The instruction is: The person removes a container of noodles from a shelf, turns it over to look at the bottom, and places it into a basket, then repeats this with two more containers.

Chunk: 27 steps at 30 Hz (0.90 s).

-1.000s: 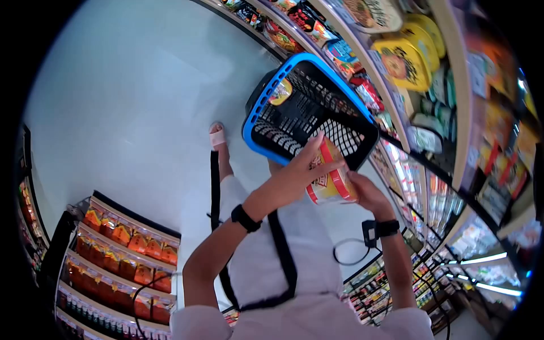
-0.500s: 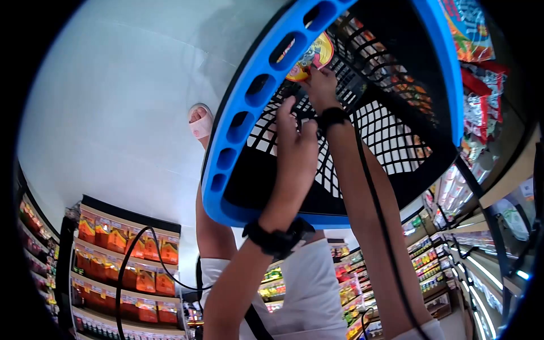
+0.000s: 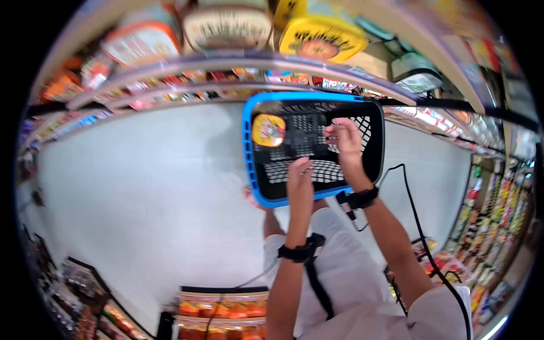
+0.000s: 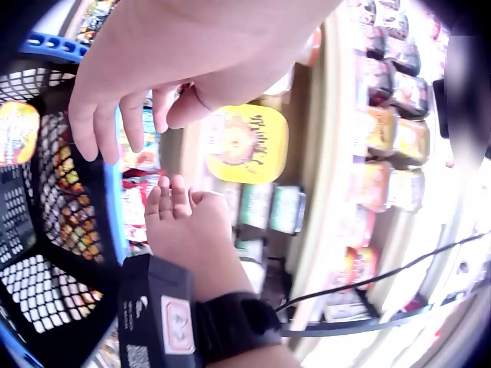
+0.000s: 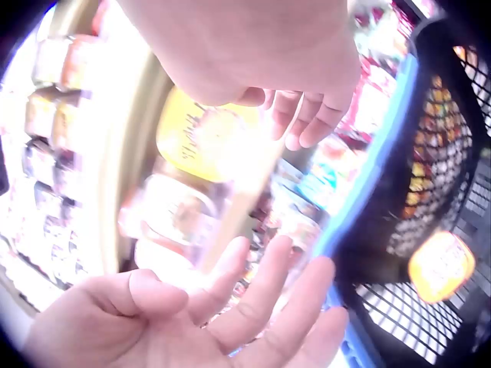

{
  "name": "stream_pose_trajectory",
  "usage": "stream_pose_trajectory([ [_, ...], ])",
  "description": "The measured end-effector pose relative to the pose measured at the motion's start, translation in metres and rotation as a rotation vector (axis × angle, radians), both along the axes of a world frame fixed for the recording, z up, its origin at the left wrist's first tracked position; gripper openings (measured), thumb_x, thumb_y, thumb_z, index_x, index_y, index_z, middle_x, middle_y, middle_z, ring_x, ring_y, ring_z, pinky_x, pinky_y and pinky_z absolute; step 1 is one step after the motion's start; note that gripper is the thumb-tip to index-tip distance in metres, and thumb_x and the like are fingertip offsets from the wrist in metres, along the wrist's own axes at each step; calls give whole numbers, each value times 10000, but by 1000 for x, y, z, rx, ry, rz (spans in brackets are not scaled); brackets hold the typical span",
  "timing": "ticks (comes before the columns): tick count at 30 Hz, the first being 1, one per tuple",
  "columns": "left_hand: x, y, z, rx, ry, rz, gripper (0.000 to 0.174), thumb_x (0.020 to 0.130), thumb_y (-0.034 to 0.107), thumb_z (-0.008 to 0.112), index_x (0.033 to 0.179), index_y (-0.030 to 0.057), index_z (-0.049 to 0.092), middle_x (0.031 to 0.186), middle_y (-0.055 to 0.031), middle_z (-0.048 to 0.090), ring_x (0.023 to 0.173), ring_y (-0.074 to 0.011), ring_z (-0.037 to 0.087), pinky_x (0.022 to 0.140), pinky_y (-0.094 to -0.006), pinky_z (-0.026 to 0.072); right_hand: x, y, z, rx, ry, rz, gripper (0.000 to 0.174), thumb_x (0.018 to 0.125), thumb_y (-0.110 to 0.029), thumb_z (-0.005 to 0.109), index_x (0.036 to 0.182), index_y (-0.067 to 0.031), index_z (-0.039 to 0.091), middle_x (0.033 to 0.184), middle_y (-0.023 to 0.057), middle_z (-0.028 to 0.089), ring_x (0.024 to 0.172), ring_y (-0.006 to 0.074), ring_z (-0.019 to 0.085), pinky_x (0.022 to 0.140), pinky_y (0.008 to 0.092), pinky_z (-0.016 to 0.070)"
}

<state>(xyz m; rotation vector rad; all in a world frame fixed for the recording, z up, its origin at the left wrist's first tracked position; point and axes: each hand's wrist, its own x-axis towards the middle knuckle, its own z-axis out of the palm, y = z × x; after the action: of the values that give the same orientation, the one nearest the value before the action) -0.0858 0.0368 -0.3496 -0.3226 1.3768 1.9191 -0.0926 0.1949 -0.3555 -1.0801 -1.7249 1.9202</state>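
Observation:
My left hand (image 3: 300,184) hovers over the near side of a black basket (image 3: 311,190) with a blue rim, its fingers loosely extended and holding nothing. To its right, my right hand (image 3: 347,144) is over the basket's right part, also holding nothing, fingers slightly bent. The right wrist view shows the left hand (image 5: 207,330) palm up with spread fingers. Inside the basket, at its left end, lies an instant noodle tub (image 3: 268,130) with a yellow, orange-edged lid, apart from both hands.
Shelves stand along the far side of the basket, with a yellow tub (image 3: 323,39) and a cream tub (image 3: 228,29) on the upper one. Rows of orange packs (image 3: 221,306) fill a low rack behind. A black cable (image 3: 416,209) runs beside the right arm.
A red-rimmed tub was in both hands a second ago; half a second ago the right hand reached to the tub in the basket. Now both hands are off it, and the view has turned towards the shelf.

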Motion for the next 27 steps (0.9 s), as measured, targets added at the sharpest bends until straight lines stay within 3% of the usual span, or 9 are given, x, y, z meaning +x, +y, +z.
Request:
stream_pose_trajectory([
  [4,-38,-3,155,161,152,-202,339,900,127,411,1219,33,471,1135,-126,575,1031,-185,567,917,-305,425,15,23,161,54,274,-114,157,963,-148,418,1043,-44,502,803,57,599,689,117,581,576,224,456],
  [7,-50,-13,223,126,219,-228,312,934,164,373,1195,26,472,1103,-120,589,1009,-199,590,908,-309,443,23,54,248,67,468,-230,166,957,-143,418,1041,-21,492,804,87,601,666,140,583,578,243,460],
  [12,-46,-27,255,188,228,-123,320,946,176,365,1211,13,440,1077,-155,583,1004,-254,601,909,-334,453,9,151,318,16,566,-317,224,948,-181,448,1062,7,489,851,133,623,708,174,624,582,265,490],
  [14,-39,-31,273,237,239,-85,326,944,176,364,1214,7,431,1073,-171,578,1013,-279,599,914,-353,456,-10,197,342,219,498,-312,249,953,-202,461,1080,11,491,929,154,633,794,201,637,646,263,498],
  [17,-29,-29,274,249,251,19,331,926,170,388,1205,-3,433,1088,-186,562,1023,-317,591,918,-381,462,-40,248,386,218,533,-288,313,956,-238,462,1126,23,483,989,163,632,851,242,647,703,287,518],
  [18,-27,-27,275,238,237,62,333,923,171,394,1203,-4,433,1091,-188,560,1025,-324,590,920,-384,463,-49,273,381,205,620,-215,338,949,-259,475,1143,18,482,1065,167,603,931,272,621,759,336,525],
  [20,-27,-21,274,243,219,113,334,914,169,397,1200,0,436,1081,-190,555,1022,-338,588,913,-390,474,-58,314,383,71,658,-132,313,918,-198,532,1147,11,490,1139,169,568,942,298,626,759,392,566],
  [22,-28,-13,275,214,215,168,334,913,171,394,1198,4,438,1072,-187,554,1016,-339,591,910,-394,480,-53,310,405,-127,508,-86,345,875,-202,590,1147,-11,497,1145,139,569,1017,277,583,832,420,541],
  [27,-16,5,274,190,174,227,332,916,175,393,1195,-2,430,1057,-174,560,991,-327,607,894,-387,492,-42,323,409,423,275,127,363,857,-203,606,1144,0,515,1131,134,580,1009,248,567,858,377,512],
])
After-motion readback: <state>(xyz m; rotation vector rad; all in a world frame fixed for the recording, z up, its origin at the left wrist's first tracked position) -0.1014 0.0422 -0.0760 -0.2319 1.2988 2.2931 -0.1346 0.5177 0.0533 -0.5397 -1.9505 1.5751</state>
